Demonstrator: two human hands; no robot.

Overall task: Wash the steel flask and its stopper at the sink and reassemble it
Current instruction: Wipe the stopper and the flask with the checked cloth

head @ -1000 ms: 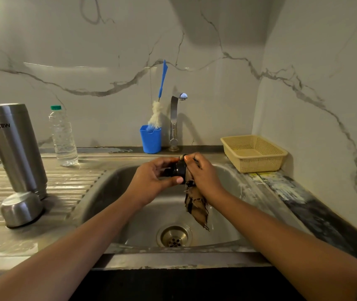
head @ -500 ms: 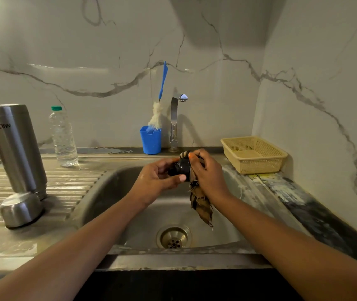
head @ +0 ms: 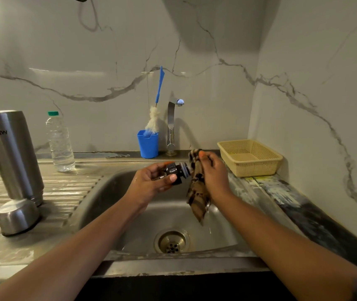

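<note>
Left hand (head: 151, 182) fingers gripped black stopper (head: 176, 171) mid-frame over sink (head: 99, 192); right hand (head: 213, 174) fingers clutched patterned cloth (head: 197, 192) beside it.

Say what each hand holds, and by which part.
Left hand grips the stopper by its dark body; right hand grips the cloth by its top, the rest hanging over the sink.

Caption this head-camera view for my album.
Over the sink, left hand holds the flask stopper while right hand grips a patterned cloth beside it.
</note>
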